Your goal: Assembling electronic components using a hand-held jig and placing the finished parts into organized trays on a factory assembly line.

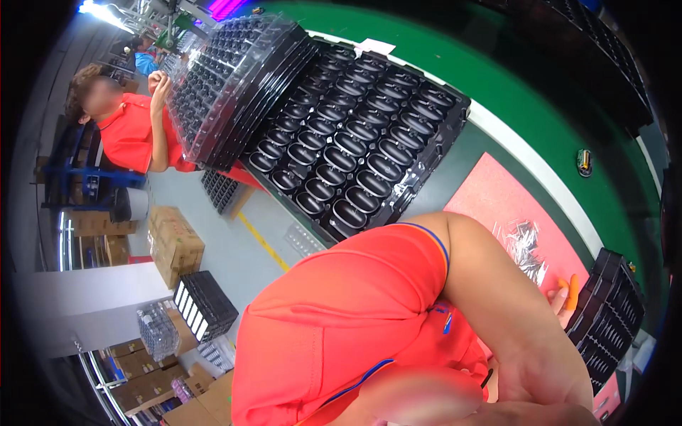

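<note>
My left arm, bare below a red sleeve, crosses the lower middle of the head view. My left hand (536, 394) is only partly in sight at the bottom edge, blurred and close, so its fingers do not show. Beyond that arm appears what looks like my right hand (561, 302), orange covers on its fingertips, fingers stretched out and apart. Nothing shows in its grasp. It is at the edge of a pink mat (483, 188), beside a loose pile of small thin silvery pieces (524, 248). Close on its other side stands a stack of black slotted trays (607, 312).
A big black tray with oval pockets (355, 138) lies beside stacked trays topped by clear plastic (234, 78). A green conveyor belt (526, 92) carries a small part (584, 162). Behind the stack stands a co-worker in red (131, 131). Cardboard boxes (174, 245) sit on the floor.
</note>
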Tool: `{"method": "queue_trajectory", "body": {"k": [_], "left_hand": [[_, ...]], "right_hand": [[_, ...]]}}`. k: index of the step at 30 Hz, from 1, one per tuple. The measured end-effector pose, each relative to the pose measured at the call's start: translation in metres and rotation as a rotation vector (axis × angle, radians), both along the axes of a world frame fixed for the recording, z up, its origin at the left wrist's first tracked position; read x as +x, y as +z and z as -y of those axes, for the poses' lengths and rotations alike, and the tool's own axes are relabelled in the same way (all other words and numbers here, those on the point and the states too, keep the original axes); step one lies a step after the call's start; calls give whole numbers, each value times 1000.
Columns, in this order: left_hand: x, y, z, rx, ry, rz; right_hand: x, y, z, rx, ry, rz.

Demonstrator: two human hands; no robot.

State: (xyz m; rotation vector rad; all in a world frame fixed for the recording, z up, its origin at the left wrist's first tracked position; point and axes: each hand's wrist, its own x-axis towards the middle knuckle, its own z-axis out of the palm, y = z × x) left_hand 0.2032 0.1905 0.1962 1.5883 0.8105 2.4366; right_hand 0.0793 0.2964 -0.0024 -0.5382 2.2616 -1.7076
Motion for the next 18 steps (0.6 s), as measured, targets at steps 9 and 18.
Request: {"method": "queue_trajectory", "body": {"k": [9,18], "left_hand": [[-19,-10,19,-124,-36,80],[-66,10,5,-38,-337,587]], "right_hand": [[-2,2,-18,0,-71,-74],[-4,-35,26,-37,47,-333]]}}
